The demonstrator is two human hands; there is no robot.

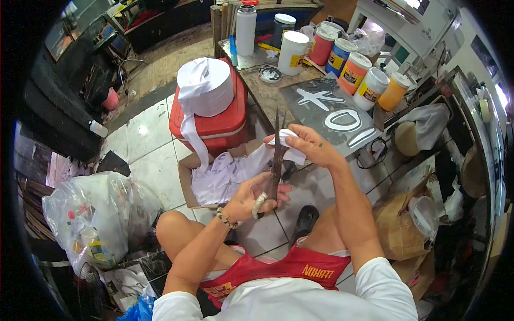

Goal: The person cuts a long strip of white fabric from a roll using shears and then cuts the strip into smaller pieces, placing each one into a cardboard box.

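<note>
Dark, worn scissors (277, 160) point upward in my left hand (256, 196), whose fingers are around the handles, one of them wrapped in pale tape. My right hand (310, 145) pinches a folded piece of white cloth strip (286, 140) just beside the blades. From there the strip runs down to a heap of white cloth (225, 179) in an open cardboard box (186, 184). A large white roll (217, 85) lies on a red cooler (203, 120) behind the box, with its loose end hanging into the box.
On the workbench (257, 80) stand several paint jars, a white bottle (246, 30) and a dark lettered stencil sheet (308, 109). A clear bag of refuse (93, 214) sits at left. Brown paper bags (401, 224) are at right.
</note>
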